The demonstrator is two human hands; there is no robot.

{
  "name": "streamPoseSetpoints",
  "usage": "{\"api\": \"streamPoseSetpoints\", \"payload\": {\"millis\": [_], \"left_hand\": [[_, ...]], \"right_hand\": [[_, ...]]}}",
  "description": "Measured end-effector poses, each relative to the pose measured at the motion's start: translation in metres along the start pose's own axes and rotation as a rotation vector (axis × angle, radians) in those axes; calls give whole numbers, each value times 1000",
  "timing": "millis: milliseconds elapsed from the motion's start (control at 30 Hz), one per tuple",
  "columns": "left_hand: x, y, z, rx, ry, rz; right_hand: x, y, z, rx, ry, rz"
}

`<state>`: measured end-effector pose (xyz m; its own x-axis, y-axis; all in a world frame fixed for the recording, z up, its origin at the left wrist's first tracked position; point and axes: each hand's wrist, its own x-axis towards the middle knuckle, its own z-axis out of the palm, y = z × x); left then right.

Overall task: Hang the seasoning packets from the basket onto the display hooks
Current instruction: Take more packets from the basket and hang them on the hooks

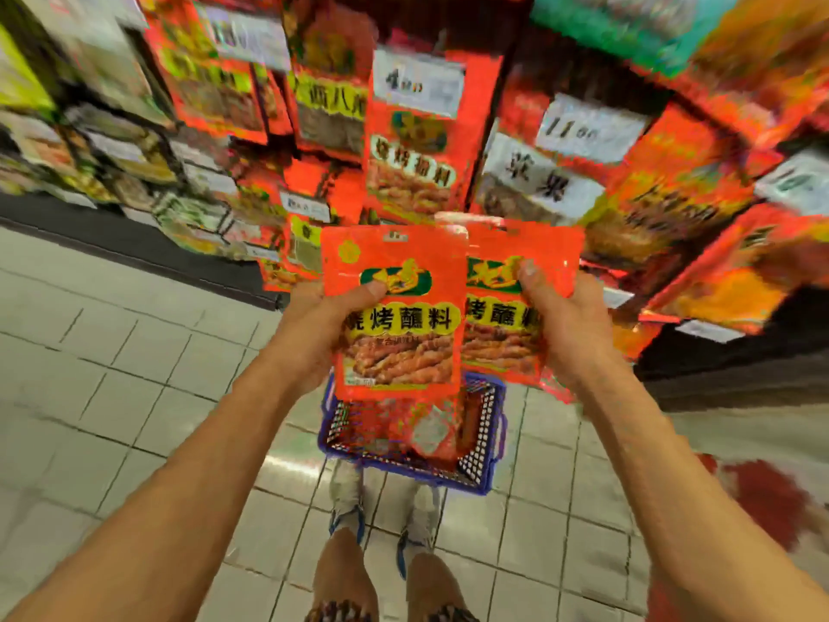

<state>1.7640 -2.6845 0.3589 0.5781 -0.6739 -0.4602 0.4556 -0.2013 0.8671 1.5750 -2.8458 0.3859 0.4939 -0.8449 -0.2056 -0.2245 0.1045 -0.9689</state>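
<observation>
I hold two red seasoning packets up in front of the display. My left hand [314,325] grips the front packet [397,316] by its left edge, thumb across its face. My right hand [565,321] grips the second packet [502,316], which lies partly behind the first, thumb on its upper part. Below them on the floor stands the blue mesh basket [489,428] with more red packets inside. A matching red packet [412,141] hangs on the display straight above my hands. The hooks themselves are blurred and hidden by packets.
Hanging packets and white price tags [587,127] fill the display from left to right. A dark base ledge [134,249] runs along the foot of the shelves. Pale tiled floor [134,374] spreads to the left. My feet stand just behind the basket.
</observation>
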Motion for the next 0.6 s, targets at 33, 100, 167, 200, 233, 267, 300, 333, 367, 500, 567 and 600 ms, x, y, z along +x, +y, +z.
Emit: {"api": "streamPoseSetpoints", "payload": {"millis": [33,100,167,200,233,267,300,333,367,500,567,600], "left_hand": [[-10,29,7,-10,-5,39],[-29,83,22,-37,-16,122],[-44,133,36,-70,-11,210],[-52,156,42,-77,-1,251],[-59,177,46,-77,6,292],[-67,198,49,-70,3,338],[-74,217,50,-54,-7,384],[-81,235,51,-36,-22,433],[-88,251,51,-25,-39,483],[-109,304,49,-16,-113,623],[-112,327,46,-21,-134,662],[-113,337,44,-35,-138,665]], "right_hand": [[-3,-27,-6,17,20,-38],[-9,-78,-15,40,49,-112],[-11,-126,-22,63,75,-201],[-13,-148,-24,66,83,-252],[-15,-169,-27,67,89,-303],[-16,-188,-28,74,92,-351],[-18,-207,-30,90,97,-393],[-20,-224,-31,112,103,-427],[-21,-241,-32,129,101,-456],[-25,-307,-29,110,114,-585],[-25,-334,-24,96,115,-632],[-24,-345,-20,82,120,-653]]}}
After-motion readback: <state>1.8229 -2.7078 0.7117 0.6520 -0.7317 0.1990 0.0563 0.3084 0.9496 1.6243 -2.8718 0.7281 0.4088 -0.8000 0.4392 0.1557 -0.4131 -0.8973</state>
